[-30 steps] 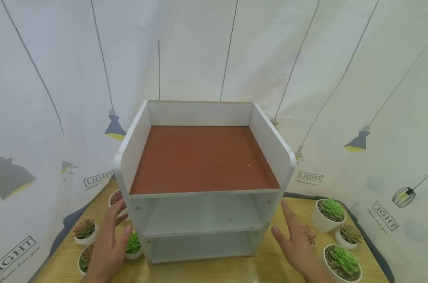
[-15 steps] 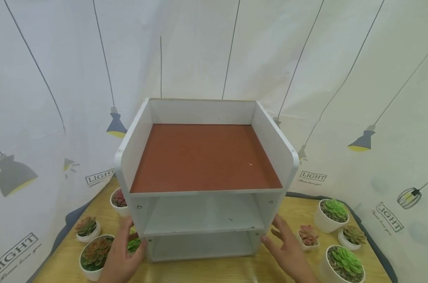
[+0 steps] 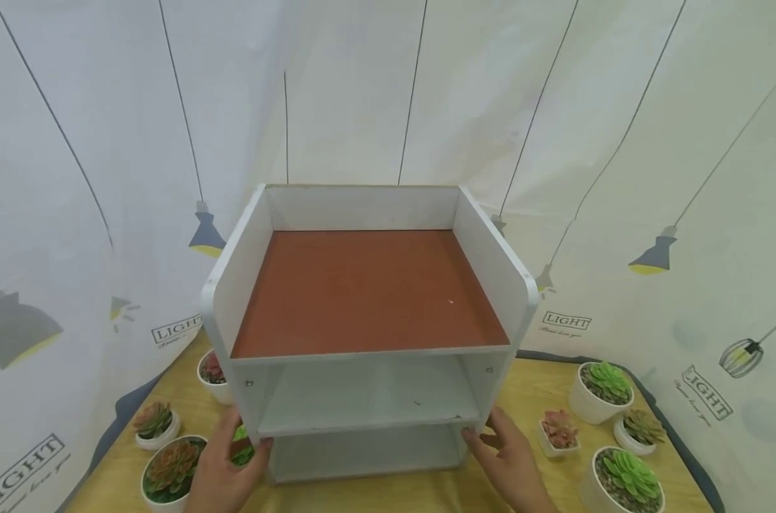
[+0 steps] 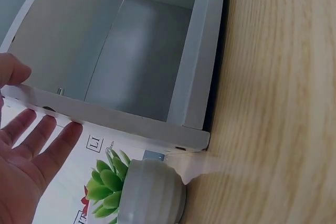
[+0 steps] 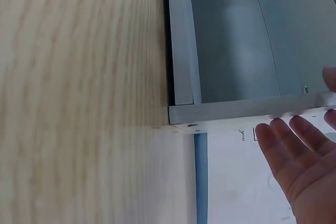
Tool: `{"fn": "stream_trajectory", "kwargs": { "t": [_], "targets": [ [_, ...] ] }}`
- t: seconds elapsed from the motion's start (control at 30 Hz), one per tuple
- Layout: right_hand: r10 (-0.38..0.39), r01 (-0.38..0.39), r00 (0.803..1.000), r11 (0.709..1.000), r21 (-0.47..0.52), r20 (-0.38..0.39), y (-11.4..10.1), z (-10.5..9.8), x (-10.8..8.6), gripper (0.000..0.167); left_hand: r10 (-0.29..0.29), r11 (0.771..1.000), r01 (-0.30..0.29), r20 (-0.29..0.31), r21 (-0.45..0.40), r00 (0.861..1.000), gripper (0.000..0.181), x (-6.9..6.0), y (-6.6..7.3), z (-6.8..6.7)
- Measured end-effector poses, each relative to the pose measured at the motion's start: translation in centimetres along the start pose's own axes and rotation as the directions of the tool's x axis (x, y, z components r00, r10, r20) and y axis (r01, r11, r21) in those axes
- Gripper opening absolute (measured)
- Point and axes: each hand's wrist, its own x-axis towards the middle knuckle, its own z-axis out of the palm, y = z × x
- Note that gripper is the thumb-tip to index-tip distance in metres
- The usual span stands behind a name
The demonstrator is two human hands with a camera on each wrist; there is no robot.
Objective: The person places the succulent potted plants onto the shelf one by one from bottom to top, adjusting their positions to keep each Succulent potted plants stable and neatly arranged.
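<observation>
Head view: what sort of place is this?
Probably a staged indoor set: a lamp-print sheet hangs behind, and potted succulents stand on both sides of a white shelf unit.

Pots [image 3: 591, 405] flank the open-fronted shelf [image 3: 370, 292]

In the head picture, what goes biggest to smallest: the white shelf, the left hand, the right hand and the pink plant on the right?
1. White shelf
2. Left hand and right hand: they look about alike, and the bottom edge cuts both off, so no ranking.
3. Pink plant
</observation>
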Motion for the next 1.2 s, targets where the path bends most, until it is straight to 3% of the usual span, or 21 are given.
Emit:
{"fn": "stream_trajectory", "kwargs": {
  "t": [0.17,0.63,0.87,1.07,1.2],
  "targets": [
    [0.061,-0.061,0.998,0.998,0.004,-0.022,-0.1,0.4,0.1,0.054,-0.008,1.0,0.008,-0.009,0.002,1.0,0.058,0.1,-0.3,0.2],
    [0.1,-0.099,0.994,0.995,0.012,-0.041,-1.0,0.9,-0.2,0.05,-0.018,1.0,0.019,-0.062,0.015,0.998,0.061,0.1,-0.1,0.3],
    [0.099,-0.099,0.993,0.995,-0.008,-0.061,-1.2,1.2,-0.2,0.05,-0.049,0.999,0.049,-0.038,-0.009,0.998,0.062,0.2,0.0,0.3],
    [0.117,-0.121,0.99,0.992,-0.046,-0.082,-1.4,1.3,-0.2,0.046,0.008,1.0,-0.011,-0.086,-0.028,0.996,0.062,0.2,-0.2,0.4],
    [0.11,-0.116,0.99,0.991,-0.066,-0.093,-1.6,1.2,-0.2,0.044,0.019,0.999,-0.023,-0.088,-0.048,0.996,0.061,0.2,-0.3,0.4]
  ]
}}
